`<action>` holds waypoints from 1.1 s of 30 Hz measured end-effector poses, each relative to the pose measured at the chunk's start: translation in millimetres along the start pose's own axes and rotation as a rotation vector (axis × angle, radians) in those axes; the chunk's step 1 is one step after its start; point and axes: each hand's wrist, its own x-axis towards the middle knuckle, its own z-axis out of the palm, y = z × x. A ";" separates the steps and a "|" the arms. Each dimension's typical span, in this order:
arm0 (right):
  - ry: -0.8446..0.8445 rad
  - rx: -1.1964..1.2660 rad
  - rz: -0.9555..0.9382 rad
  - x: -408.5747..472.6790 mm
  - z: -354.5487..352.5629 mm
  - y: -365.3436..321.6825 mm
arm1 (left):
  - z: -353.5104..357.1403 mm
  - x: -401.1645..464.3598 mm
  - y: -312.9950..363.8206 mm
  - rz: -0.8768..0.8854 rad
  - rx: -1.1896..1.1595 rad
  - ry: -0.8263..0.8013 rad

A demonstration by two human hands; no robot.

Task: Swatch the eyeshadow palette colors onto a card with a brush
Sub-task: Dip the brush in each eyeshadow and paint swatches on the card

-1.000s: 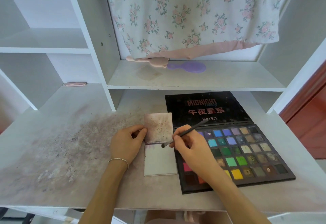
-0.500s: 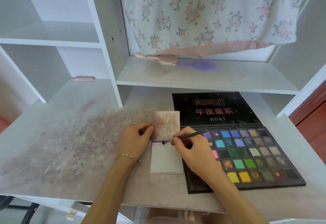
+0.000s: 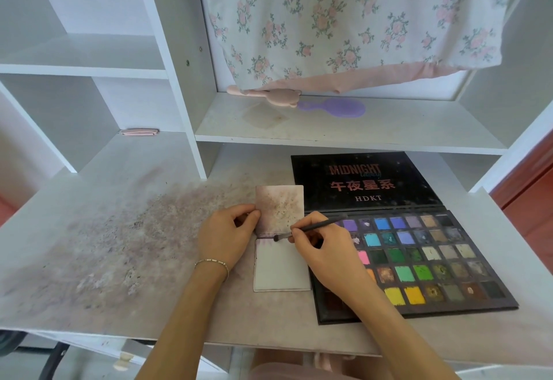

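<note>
1. Fingers (image 3: 294,234) of the right hand (image 3: 321,255) pinch a thin brush (image 3: 311,228), its tip touching the top edge of the white card (image 3: 281,269).
2. The left hand (image 3: 224,237) pinches the card's stained upper flap (image 3: 281,206), wrist low on the worktop (image 3: 119,230).
3. The open eyeshadow palette (image 3: 419,260) lies just beside the card, partly under the right forearm.
</note>
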 end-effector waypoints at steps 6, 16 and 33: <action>-0.011 -0.005 0.003 -0.3 -0.4 1.0 | 0.4 -0.1 0.2 0.006 0.001 0.010; -0.006 -0.007 0.002 -0.4 -0.5 -0.3 | 0.8 0.1 -0.6 0.018 0.004 0.010; 0.004 0.006 -0.010 -1.3 -0.2 -0.1 | 0.8 0.5 -0.8 0.026 0.005 0.018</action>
